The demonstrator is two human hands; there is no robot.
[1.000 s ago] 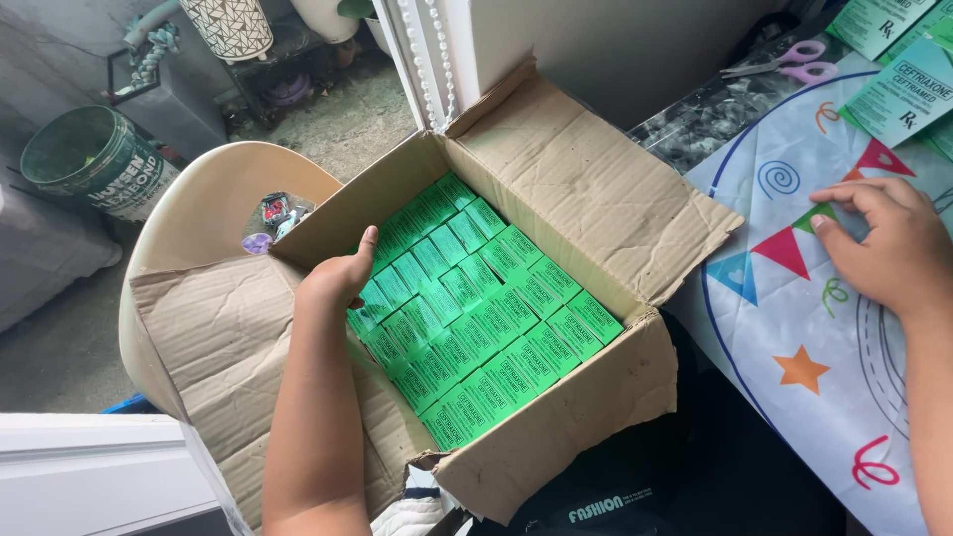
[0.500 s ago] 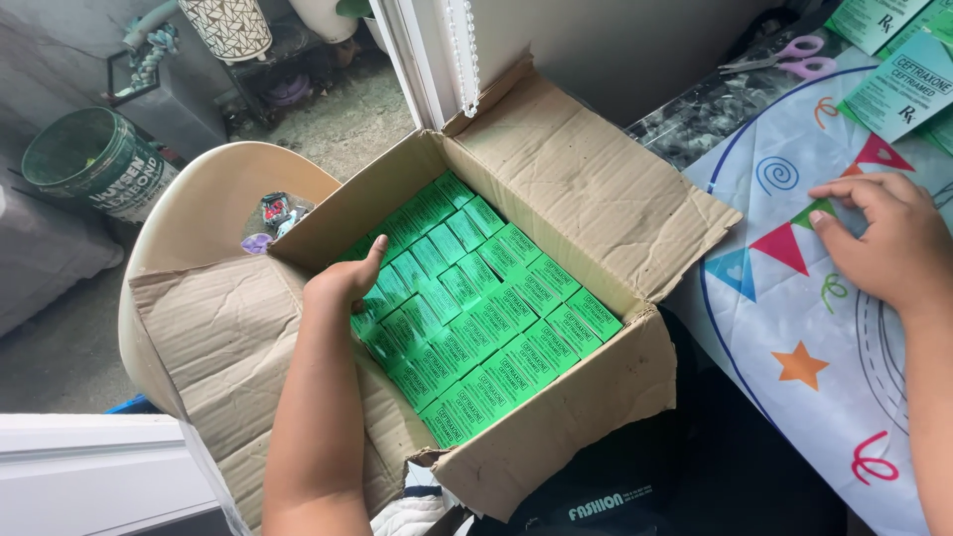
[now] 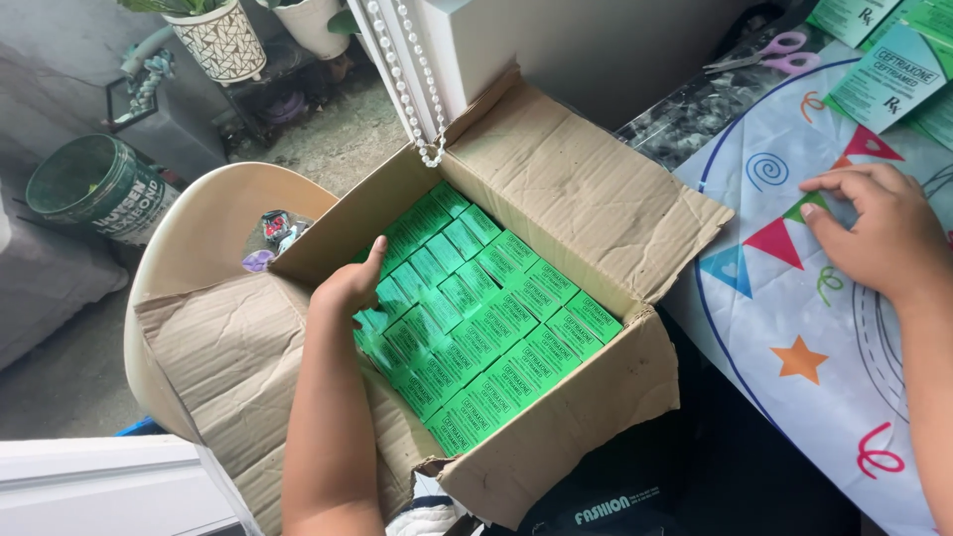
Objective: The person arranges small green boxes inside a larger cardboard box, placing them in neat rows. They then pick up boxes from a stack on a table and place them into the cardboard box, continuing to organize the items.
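An open cardboard box (image 3: 586,199) sits on a round beige chair (image 3: 213,213) and is packed with rows of small green cartons (image 3: 486,308). My left hand (image 3: 349,286) reaches into the box's left side, fingers tucked down among the cartons near the wall; whether it grips one is hidden. My right hand (image 3: 879,233) rests palm down, fingers spread, on a white tablecloth with coloured flags and stars (image 3: 794,328) at the right.
More green cartons (image 3: 888,65) and pink-handled scissors (image 3: 764,52) lie at the table's far edge. A green bucket (image 3: 94,184) and patterned plant pots (image 3: 220,40) stand on the floor at the left. A bead string (image 3: 407,89) hangs over the box.
My left hand has sunk slightly deeper among the cartons at the box's left side. My right hand has stayed on the tablecloth.
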